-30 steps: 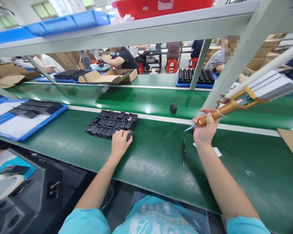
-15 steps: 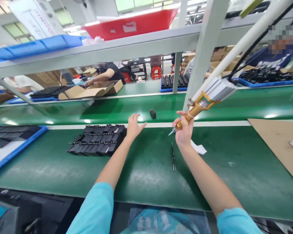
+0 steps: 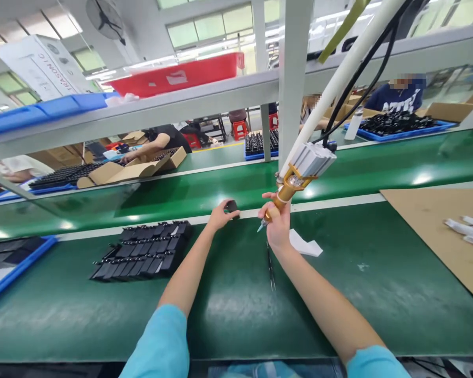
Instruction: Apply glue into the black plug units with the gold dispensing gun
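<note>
My left hand (image 3: pixel 219 216) is closed on a small black plug adapter (image 3: pixel 232 208) at the belt's near edge, with the thumb and fingers on its sides. In my right hand (image 3: pixel 278 223) is a gold-coloured glue dispensing gun (image 3: pixel 285 194), with a grey block on top and a fine pale-blue nozzle pointing down and left. The fingers wrap round its lower barrel. Black tweezers (image 3: pixel 270 266) lie on the green table below it. Beside my right wrist is a piece of white paper (image 3: pixel 306 243). Rows of black adapters (image 3: pixel 145 251) stand left of my left forearm.
A blue-rimmed tray (image 3: pixel 27 262) of black parts lies far left. On the right is a cardboard sheet (image 3: pixel 429 226) with white strips (image 3: pixel 469 229). Behind runs a green conveyor belt (image 3: pixel 173 197); a shelf post (image 3: pixel 295 79) rises ahead. Co-workers sit across the belt.
My left hand has reached the adapter on the belt and closed on it; before, its fingers were spread apart. My right hand still holds the dispensing gun. The camera view has shifted.
</note>
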Action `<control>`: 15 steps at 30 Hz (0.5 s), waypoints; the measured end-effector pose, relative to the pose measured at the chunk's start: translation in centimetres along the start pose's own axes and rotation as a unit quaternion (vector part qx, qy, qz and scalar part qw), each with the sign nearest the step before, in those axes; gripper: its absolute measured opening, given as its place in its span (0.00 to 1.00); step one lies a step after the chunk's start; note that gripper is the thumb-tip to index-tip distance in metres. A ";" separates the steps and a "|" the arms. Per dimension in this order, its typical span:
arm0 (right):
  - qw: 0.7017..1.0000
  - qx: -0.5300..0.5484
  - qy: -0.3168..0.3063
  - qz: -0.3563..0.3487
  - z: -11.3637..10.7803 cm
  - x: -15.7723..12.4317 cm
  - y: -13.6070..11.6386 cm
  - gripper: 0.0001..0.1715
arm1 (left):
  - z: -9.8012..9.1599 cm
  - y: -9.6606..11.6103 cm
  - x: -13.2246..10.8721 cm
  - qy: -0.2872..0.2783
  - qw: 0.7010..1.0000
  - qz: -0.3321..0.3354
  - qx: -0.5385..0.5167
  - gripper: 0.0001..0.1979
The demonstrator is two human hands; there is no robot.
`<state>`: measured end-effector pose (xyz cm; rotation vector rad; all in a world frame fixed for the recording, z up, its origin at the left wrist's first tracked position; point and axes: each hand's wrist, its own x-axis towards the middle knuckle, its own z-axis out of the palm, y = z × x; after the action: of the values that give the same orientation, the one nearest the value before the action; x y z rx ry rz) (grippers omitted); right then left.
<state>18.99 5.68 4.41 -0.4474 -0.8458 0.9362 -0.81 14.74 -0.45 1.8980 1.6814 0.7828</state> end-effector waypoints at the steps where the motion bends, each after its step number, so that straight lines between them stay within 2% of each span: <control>1: 1.000 0.001 0.000 0.001 0.0 0.0 0.0 0.11 | -0.4 -0.1 -1.8 -0.031 0.999 0.019 -0.007 0.31; 5: 1.000 -0.001 -0.001 0.001 0.0 0.2 -0.1 0.11 | -2.0 -0.6 -8.4 -0.208 0.972 0.097 -0.041 0.31; 7: 1.000 -0.005 -0.002 -0.003 0.1 0.2 -0.1 0.12 | -2.2 -0.8 -10.6 -0.251 0.959 0.112 -0.066 0.31; 8: 1.000 -0.007 -0.002 -0.005 0.1 0.2 -0.1 0.12 | -2.1 -0.8 -11.5 -0.250 0.958 0.115 -0.080 0.33; 10: 1.000 -0.012 -0.002 -0.008 0.2 0.2 -0.2 0.13 | -1.4 -0.8 -12.6 -0.211 0.966 0.111 -0.099 0.33; 13: 1.000 -0.016 -0.005 -0.008 0.2 0.1 -0.4 0.12 | 0.0 -0.6 -13.4 -0.127 0.982 0.105 -0.091 0.23; 15: 1.000 -0.020 -0.006 -0.008 0.2 0.1 -0.4 0.12 | 0.7 -0.5 -13.7 -0.103 0.985 0.115 -0.080 0.18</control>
<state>19.08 5.50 4.87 -0.4691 -0.8793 0.9094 -1.79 1.20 -2.62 2.0051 1.2542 0.7522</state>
